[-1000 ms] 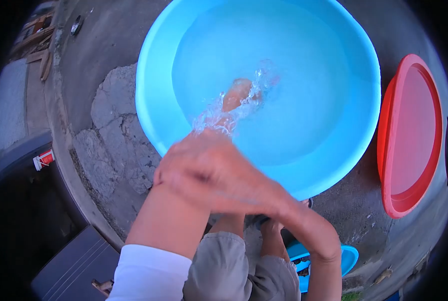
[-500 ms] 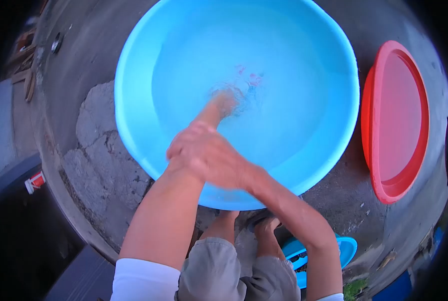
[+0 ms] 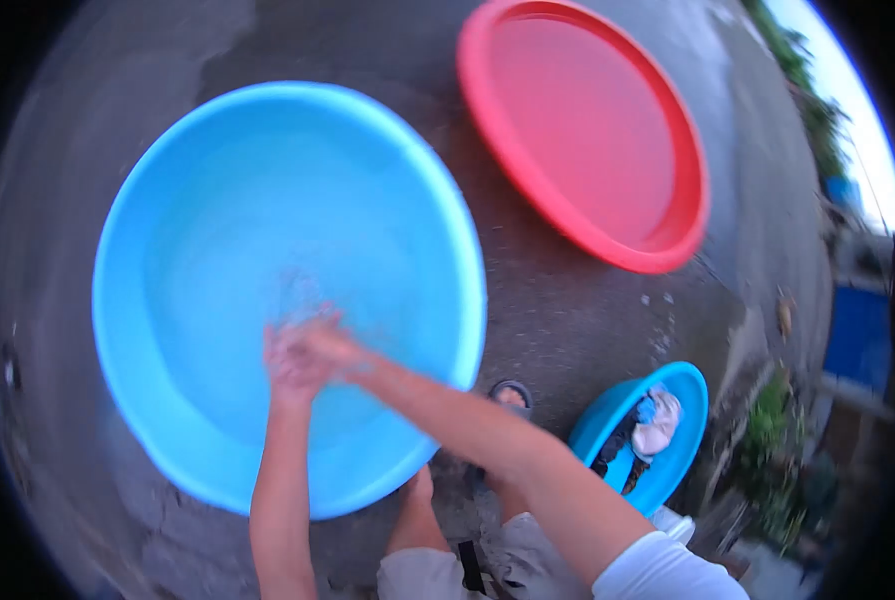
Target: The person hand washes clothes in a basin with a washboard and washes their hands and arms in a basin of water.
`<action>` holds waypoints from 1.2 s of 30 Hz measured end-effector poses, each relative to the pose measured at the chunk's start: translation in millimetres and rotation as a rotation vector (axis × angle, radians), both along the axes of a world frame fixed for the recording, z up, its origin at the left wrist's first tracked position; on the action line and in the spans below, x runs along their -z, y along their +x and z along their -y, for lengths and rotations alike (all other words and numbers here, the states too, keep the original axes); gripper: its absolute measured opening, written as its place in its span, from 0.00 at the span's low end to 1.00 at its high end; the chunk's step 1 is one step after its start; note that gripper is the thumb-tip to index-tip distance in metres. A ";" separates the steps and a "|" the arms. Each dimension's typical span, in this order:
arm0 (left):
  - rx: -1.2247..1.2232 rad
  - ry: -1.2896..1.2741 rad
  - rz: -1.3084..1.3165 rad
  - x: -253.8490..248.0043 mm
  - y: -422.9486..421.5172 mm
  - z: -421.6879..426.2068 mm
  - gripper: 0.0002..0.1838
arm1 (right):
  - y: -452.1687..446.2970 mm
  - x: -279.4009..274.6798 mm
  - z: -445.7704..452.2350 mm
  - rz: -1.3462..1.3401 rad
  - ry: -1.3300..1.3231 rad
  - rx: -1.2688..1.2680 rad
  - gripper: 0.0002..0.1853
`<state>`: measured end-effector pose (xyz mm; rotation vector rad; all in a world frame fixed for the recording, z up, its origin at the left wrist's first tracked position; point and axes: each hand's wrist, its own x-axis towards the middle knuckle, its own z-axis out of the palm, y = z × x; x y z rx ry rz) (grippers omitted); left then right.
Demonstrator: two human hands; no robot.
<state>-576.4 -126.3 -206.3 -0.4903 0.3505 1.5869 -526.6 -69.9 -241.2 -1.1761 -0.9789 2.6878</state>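
A large round light-blue tub (image 3: 467, 300) of water stands in front of me. Over the water, in the tub's nearer half, my two hands come together. My left hand (image 3: 292, 365) is upright at the wrist and touches my right hand (image 3: 325, 338), which reaches across from the right and lies against it. Motion smears the fingers of both, so their grip is unclear. No object shows between them. A blurred patch of disturbed water lies just beyond the fingers.
A wide red basin (image 3: 692, 200) stands on the wet concrete ground at the upper right. Lower right, a smaller blue basin (image 3: 687, 440) holds a white cloth (image 3: 657, 425) and dark items. My feet are beside the big tub. Green plants (image 3: 767, 430) grow at the right edge.
My view has swung right, bringing the red basin and small blue basin further in. My left hand has come up out of the water; my right hand has moved from the left forearm to the left hand.
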 end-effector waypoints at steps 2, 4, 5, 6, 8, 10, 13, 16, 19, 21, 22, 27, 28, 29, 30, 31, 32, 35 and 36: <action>-0.097 -0.215 -0.346 -61.7 13.4 -14.6 0.31 | -21.7 10.9 14.6 -0.203 -0.232 -0.009 0.16; -0.172 -0.140 -0.396 -51.8 7.5 6.3 0.28 | -18.1 -54.8 21.4 -0.026 0.213 -0.012 0.16; -0.209 -0.241 -0.437 -52.0 10.6 14.1 0.28 | -13.8 -105.8 30.5 0.285 0.657 -0.084 0.16; -0.096 -0.052 -0.423 -54.5 4.8 23.4 0.26 | -11.6 -158.7 33.5 0.657 0.987 -0.121 0.17; -0.107 -0.029 -0.420 -74.9 10.9 20.8 0.23 | 22.8 -250.7 -7.5 0.562 0.840 -0.413 0.20; -0.175 -0.170 -0.484 -90.6 24.3 24.8 0.19 | -7.5 -167.9 55.7 0.691 1.135 -0.140 0.11; -0.099 -0.492 -0.814 -110.1 39.2 25.8 0.21 | 24.9 -143.7 9.4 0.036 1.566 -0.533 0.19; 0.394 -0.576 -2.374 -80.7 9.6 72.4 0.19 | 98.9 -149.5 -13.5 0.258 1.813 -0.313 0.17; 0.494 -0.455 -2.941 -71.9 -6.9 126.0 0.20 | 185.0 -173.6 -48.3 0.255 1.529 -0.197 0.22; 0.862 -0.518 -2.756 -81.8 -15.1 146.6 0.23 | 260.1 -246.0 -58.6 0.466 1.404 -0.174 0.19; 1.033 -0.552 -2.651 -88.9 -18.7 150.7 0.24 | 298.4 -218.9 -48.5 0.590 1.556 -0.040 0.17; 0.574 -0.524 -2.666 -116.7 10.7 164.5 0.16 | 477.3 -227.5 35.3 1.148 0.996 -0.099 0.13; 0.637 -0.576 -2.456 -117.3 13.4 164.3 0.18 | 499.9 -240.1 63.9 1.182 0.994 -0.039 0.13; 0.903 -0.573 -2.437 -117.4 7.4 163.0 0.21 | 520.2 -241.7 89.8 1.247 0.905 -0.011 0.14; 0.911 -0.525 -2.465 -123.3 10.1 159.0 0.21 | 543.5 -236.7 117.8 1.261 0.861 -0.033 0.14; 0.899 -0.492 -2.500 -129.6 16.2 156.1 0.22 | 560.9 -239.3 139.3 1.270 0.808 -0.084 0.18; 0.887 -0.457 -2.537 -136.1 19.8 151.7 0.23 | 575.3 -240.8 164.2 1.287 0.776 -0.052 0.18; 0.888 -0.364 -2.576 -162.9 27.0 120.6 0.22 | 606.8 -235.7 221.8 1.289 0.777 0.018 0.14; 0.789 -0.335 -2.595 -167.9 24.3 111.9 0.22 | 608.3 -237.6 235.3 1.289 0.758 0.048 0.14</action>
